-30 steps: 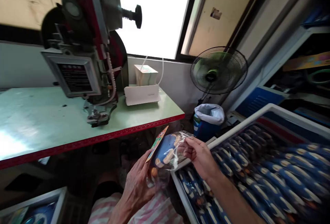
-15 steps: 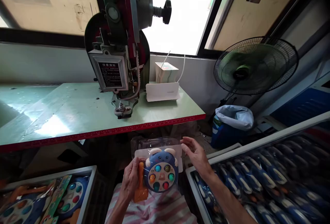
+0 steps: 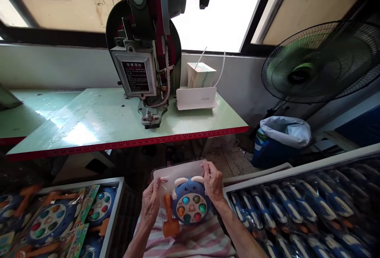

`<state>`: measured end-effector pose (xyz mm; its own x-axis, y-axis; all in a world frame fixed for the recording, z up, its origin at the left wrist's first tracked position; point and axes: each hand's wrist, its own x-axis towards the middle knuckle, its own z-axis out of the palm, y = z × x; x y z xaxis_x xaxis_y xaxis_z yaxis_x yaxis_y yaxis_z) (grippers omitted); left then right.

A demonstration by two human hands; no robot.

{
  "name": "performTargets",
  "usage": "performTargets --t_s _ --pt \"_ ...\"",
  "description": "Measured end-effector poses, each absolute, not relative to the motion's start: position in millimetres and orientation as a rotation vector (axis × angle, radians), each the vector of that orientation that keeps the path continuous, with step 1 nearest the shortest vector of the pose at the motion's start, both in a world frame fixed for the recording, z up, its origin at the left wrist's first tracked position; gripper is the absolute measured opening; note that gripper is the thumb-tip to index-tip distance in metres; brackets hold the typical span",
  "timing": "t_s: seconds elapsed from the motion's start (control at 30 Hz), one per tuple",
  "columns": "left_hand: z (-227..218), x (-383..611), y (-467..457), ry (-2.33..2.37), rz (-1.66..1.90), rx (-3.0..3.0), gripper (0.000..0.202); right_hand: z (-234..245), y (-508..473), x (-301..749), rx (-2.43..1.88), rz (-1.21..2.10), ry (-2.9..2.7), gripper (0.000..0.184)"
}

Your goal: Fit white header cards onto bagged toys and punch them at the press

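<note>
On the lap lies a blue animal-faced button toy (image 3: 190,190), its round white face ringed with several coloured domes. An orange toy hammer (image 3: 168,214) rests against its left side. A clear plastic bag (image 3: 181,169) spreads around and above them, its upper part pale and flat. My left hand (image 3: 151,199) pinches the bag's left edge, thumb and fingertips together. My right hand (image 3: 212,180) is closed on the bag's upper right corner, beside the toy's ear. Whether the hammer is inside the bag I cannot tell for sure.
A left crate (image 3: 117,202) holds bagged blue toys, orange hammers and green cards. To the right, a large crate (image 3: 267,178) holds rows of bagged toys. Ahead stand a green table (image 3: 97,119), a press machine (image 3: 142,67) and a card stack (image 3: 200,76); a fan (image 3: 299,75) and lined bin (image 3: 285,131) are right.
My right hand has gone from open beside the bag to gripping its upper right corner. My left hand has shifted from the hammer's handle to the bag's left edge. The view has shifted.
</note>
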<state>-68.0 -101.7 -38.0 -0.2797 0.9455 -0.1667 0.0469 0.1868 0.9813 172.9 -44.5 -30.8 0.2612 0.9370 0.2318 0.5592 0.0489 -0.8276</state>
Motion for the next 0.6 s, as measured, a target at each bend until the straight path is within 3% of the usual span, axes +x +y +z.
performTargets --t_s 0.1,0.33,0.47,0.6 --pt "-42 -68 -103 1.548 1.2 0.901 0.062 -47 -46 176 -1.7 0.413 -1.466 0.061" --pt "-45 -72 -86 1.395 1.312 0.871 0.044 -44 -49 189 -1.608 0.646 -1.518 0.057" --pt "-33 -89 -72 1.179 1.279 0.83 0.055 -30 -43 205 -1.431 0.657 -1.514 0.049" --pt "-18 -99 -63 1.039 1.214 0.901 0.058 -24 -40 215 -1.372 0.915 -1.423 0.047"
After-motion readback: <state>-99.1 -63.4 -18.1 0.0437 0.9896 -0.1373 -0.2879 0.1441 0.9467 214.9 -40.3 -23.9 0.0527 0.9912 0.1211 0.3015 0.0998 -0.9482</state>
